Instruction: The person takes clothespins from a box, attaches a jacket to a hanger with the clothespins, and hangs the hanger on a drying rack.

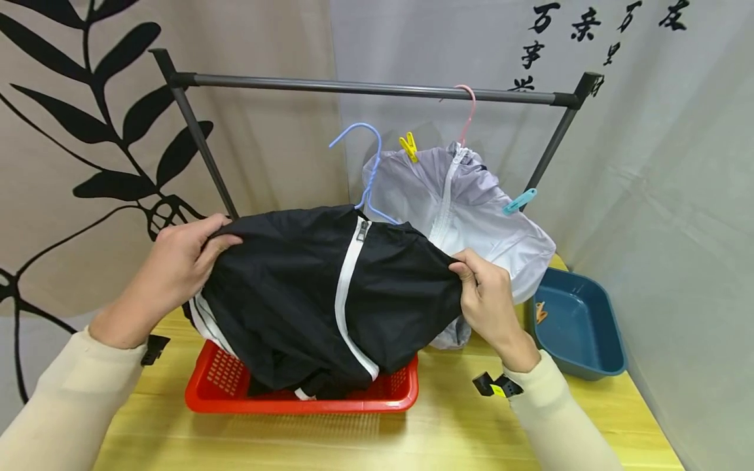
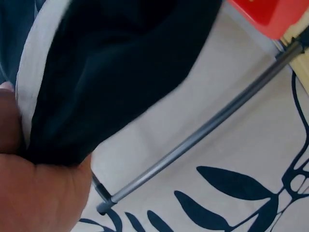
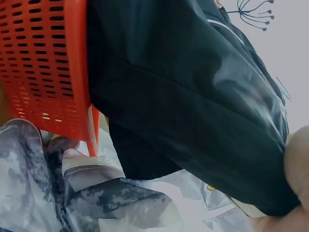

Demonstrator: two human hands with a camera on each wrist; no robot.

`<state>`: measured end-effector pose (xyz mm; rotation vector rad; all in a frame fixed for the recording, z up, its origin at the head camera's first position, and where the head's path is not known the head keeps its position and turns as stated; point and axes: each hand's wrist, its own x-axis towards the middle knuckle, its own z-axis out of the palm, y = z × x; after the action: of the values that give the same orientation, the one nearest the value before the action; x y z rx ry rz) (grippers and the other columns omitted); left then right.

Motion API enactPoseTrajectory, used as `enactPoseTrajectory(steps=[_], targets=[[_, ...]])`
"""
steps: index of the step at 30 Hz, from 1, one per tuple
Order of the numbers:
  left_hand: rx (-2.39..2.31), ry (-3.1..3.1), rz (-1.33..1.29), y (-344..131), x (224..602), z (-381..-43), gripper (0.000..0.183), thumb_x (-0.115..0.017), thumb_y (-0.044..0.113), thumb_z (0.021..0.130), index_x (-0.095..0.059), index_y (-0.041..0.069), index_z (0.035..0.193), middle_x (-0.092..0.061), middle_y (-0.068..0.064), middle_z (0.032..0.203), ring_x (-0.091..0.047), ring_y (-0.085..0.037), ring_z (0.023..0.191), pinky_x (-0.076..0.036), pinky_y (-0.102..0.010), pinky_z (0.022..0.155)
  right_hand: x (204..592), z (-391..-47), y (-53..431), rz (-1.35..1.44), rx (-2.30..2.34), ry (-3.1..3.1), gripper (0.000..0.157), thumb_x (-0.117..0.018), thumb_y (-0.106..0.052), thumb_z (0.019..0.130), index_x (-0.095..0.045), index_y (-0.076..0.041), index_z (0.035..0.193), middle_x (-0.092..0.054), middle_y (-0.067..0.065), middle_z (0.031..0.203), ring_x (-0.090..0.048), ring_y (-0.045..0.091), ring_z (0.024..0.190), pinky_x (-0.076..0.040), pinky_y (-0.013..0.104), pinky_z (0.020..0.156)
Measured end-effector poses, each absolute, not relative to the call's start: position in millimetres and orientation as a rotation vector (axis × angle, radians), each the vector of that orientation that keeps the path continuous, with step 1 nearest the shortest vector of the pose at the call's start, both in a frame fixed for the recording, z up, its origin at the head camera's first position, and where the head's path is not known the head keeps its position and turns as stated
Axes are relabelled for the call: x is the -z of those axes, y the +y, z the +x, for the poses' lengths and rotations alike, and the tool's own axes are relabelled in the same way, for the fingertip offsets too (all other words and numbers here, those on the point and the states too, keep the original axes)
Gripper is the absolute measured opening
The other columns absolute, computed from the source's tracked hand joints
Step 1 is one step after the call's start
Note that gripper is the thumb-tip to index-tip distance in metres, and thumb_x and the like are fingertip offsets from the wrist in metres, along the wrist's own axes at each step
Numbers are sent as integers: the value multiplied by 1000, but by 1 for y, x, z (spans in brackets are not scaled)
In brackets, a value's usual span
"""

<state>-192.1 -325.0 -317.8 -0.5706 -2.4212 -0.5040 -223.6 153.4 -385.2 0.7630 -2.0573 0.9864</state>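
A black jacket (image 1: 283, 288) with a white zipper strip is stretched between both hands, its lower part hanging into the red basket (image 1: 300, 407). My left hand (image 1: 179, 261) pinches its upper left edge, thumb in front. On the other side my right hand (image 1: 485, 297) grips the upper right edge between thumb and fingers. A blue hanger (image 1: 375, 163) sticks up from the jacket's neck, hook free of the rail; its lower part is hidden by the cloth. In the right wrist view the black cloth (image 3: 193, 106) runs from the basket to the hand.
A grey-white jacket (image 1: 495, 216) hangs behind on a pink hanger (image 1: 471, 111) from the dark metal rail (image 1: 353, 86), with a yellow clothespin (image 1: 409, 147) and a teal clothespin (image 1: 520, 201) on it. A blue bin (image 1: 580, 320) holding orange clothespins (image 1: 540, 313) stands right on the wooden table (image 1: 459, 432).
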Motion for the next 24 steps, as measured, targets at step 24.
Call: enactPoseTrajectory(steps=[24], targets=[[261,-2267,-812,-297,313,-174,32,-88,3,99,-76,7,129,-79,-10,113,-80,-30,103,-68,-53,94,393,-217,159,829,-1067,-2102,11,-71,8,108,-77,0,104,-81,11,92,-71,15,80,-53,16,83]])
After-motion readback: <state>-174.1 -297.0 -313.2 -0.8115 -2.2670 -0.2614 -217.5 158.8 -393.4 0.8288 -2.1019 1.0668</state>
